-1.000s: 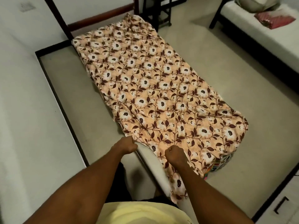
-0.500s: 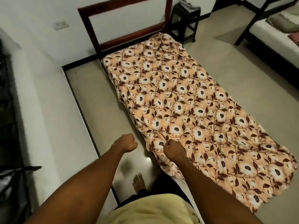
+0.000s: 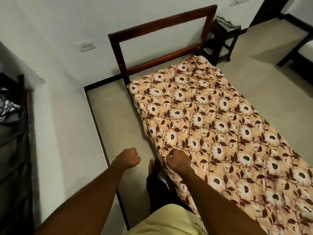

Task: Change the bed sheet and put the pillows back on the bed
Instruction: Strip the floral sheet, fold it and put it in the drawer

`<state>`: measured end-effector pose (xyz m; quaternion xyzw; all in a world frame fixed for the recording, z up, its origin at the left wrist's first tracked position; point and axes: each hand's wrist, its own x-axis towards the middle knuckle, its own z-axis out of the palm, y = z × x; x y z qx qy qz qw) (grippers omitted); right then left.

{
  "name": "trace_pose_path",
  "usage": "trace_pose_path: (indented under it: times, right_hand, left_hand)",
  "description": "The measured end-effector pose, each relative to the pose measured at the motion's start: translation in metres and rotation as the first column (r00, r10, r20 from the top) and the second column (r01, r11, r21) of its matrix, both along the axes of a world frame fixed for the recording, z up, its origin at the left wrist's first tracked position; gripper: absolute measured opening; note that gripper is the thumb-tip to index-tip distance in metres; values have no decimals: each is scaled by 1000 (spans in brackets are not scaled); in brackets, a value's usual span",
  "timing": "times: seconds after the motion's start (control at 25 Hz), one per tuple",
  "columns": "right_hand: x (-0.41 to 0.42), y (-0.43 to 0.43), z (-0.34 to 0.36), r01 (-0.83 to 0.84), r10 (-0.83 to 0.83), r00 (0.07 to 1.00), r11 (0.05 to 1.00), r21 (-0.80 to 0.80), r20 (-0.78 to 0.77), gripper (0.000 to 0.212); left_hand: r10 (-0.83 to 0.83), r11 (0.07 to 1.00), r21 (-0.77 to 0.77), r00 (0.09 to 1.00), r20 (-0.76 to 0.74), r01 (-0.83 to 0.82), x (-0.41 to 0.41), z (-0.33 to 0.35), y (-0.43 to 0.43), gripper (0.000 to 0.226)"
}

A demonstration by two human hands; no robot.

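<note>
An orange floral bed sheet (image 3: 220, 126) lies spread over the narrow bed, its near edge hanging down the side. My right hand (image 3: 177, 160) grips that near edge of the sheet with curled fingers. Left of the bed, my left hand (image 3: 129, 157) hovers over the floor as a closed fist, apart from the sheet and holding nothing. A brown wooden headboard frame (image 3: 160, 22) stands at the far end against the wall. No pillow is in view.
My bare foot (image 3: 151, 167) stands on the tiled floor beside the bed. A dark stool (image 3: 223, 36) sits past the headboard, another bed (image 3: 304, 50) at the far right, a dark rack (image 3: 15, 141) at the left.
The view has swung towards the headboard. My left hand has come off the sheet's edge and now hangs over the floor; my right hand keeps hold of the sheet.
</note>
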<state>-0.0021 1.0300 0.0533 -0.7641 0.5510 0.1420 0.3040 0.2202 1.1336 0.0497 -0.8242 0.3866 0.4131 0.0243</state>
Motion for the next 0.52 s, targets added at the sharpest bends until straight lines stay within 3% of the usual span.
trace_pose_path:
  times: [0.16,0.52]
  right_hand:
    - [80,-79,5,17,-15,999,998,68,-30,38]
    - [238,-245,26,61,-61,998,998,-5,1,36]
  left_hand:
    - [-30,999,22,999,21,30,95,9,-75,24]
    - [-44,999,-29,999,10,45,258,19,-259,23]
